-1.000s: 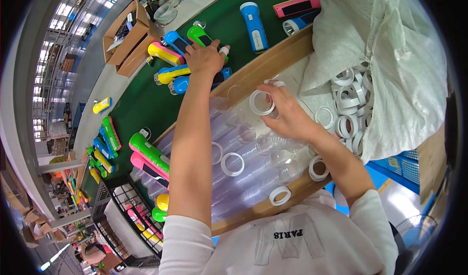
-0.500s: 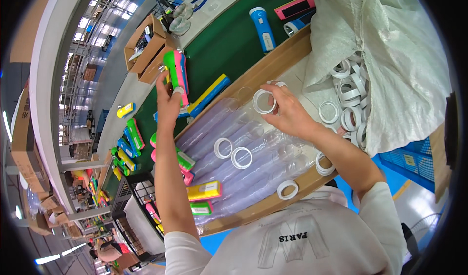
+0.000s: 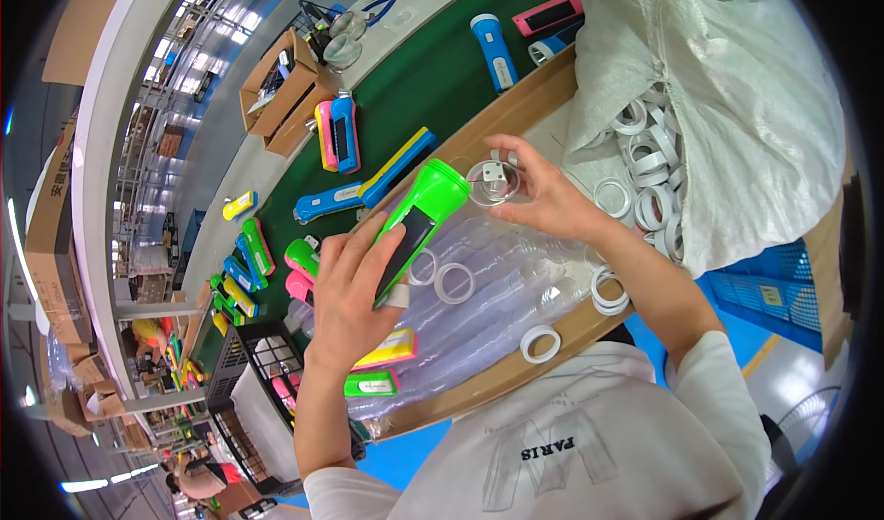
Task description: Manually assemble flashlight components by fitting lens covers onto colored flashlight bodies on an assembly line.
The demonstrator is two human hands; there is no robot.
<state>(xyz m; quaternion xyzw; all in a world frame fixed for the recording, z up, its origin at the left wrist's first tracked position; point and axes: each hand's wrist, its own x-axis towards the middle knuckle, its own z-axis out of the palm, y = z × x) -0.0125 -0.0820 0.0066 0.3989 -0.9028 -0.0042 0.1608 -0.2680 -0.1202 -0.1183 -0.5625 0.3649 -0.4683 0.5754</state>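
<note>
Single head fisheye, looking steeply down, close over workbench (image 3: 516, 115).

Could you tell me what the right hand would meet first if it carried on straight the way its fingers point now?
Most likely the open head of the green flashlight held by the left hand. The right hand holds a clear round lens piece pointed toward it, with only a small gap showing; depth is hard to judge.

Long green-topped workbench (image 3: 433, 87), blue floor (image 3: 764, 290), cardboard boxes (image 3: 281, 92), bright ceiling strip lights (image 3: 87, 485).
</note>
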